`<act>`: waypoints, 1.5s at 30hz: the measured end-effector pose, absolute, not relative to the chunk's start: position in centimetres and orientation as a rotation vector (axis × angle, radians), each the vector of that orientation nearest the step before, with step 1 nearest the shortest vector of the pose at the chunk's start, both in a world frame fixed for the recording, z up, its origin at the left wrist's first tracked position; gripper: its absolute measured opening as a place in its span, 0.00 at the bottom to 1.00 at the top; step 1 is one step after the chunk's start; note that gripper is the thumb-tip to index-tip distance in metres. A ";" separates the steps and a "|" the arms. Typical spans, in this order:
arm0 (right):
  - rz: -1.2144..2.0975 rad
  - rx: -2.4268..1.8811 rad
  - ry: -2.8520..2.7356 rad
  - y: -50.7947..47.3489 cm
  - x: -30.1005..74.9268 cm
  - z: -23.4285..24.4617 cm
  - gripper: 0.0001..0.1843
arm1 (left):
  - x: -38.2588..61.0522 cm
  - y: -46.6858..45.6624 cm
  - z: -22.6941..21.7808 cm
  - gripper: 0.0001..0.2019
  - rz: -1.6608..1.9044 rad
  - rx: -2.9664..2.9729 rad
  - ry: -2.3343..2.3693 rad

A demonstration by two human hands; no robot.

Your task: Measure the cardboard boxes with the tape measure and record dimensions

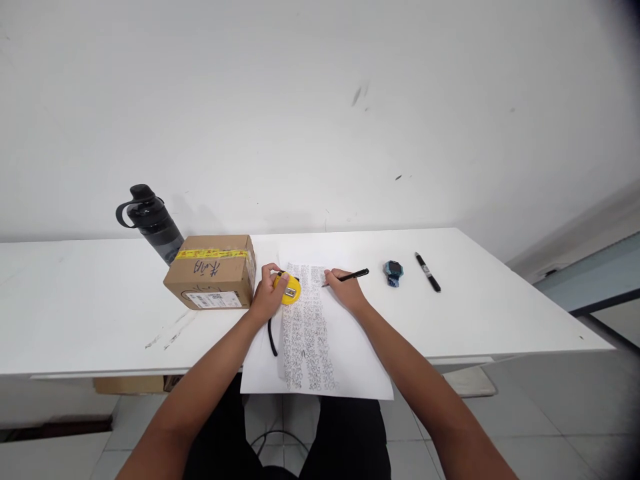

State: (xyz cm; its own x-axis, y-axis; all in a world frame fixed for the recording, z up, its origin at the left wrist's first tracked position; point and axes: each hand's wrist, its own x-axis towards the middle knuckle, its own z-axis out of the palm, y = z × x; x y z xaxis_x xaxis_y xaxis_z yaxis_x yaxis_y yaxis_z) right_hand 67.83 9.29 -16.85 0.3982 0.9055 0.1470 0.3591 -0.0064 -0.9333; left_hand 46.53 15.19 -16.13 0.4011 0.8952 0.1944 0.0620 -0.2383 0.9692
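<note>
My left hand (266,297) is closed around a yellow tape measure (289,289) at the top left of a white sheet of paper (345,363). A black strap (272,339) hangs from the tape measure over the sheet. A narrow strip covered in dense handwriting (306,333) runs down the sheet from the tape measure. My right hand (346,287) pinches a black pen (355,275), its tip resting near the strip's top right. The paper overhangs the table's near edge above my lap.
A taped cardboard box (213,270) sits just left of my left hand, with a dark water bottle (150,220) behind it. A small blue watch (393,272) and a black marker (427,271) lie to the right on the white table (500,313). A wall stands behind.
</note>
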 end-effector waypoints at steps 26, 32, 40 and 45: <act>0.543 -1.596 -1.017 9.0 67.6 -16.7 0.20 | 46.4 14.7 -15.1 0.22 0.982 1.767 0.960; 0.559 -1.597 -1.041 9.0 67.8 -16.8 0.20 | 46.4 14.5 -14.8 0.24 0.969 1.772 0.947; 0.551 -1.593 -1.034 8.9 67.7 -16.7 0.20 | 46.4 14.6 -14.9 0.24 0.966 1.764 0.958; 0.544 -1.607 -0.973 8.9 67.7 -16.8 0.20 | 46.4 14.6 -15.1 0.24 0.952 1.763 0.975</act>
State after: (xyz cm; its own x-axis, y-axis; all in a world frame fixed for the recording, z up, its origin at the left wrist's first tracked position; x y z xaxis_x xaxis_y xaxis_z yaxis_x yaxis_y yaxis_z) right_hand 67.70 8.88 -16.82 0.5533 0.8199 0.1470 0.3046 -0.0349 -0.9519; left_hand 46.42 14.59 -15.07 0.3973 0.8959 0.1987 0.2195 -0.3031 0.9273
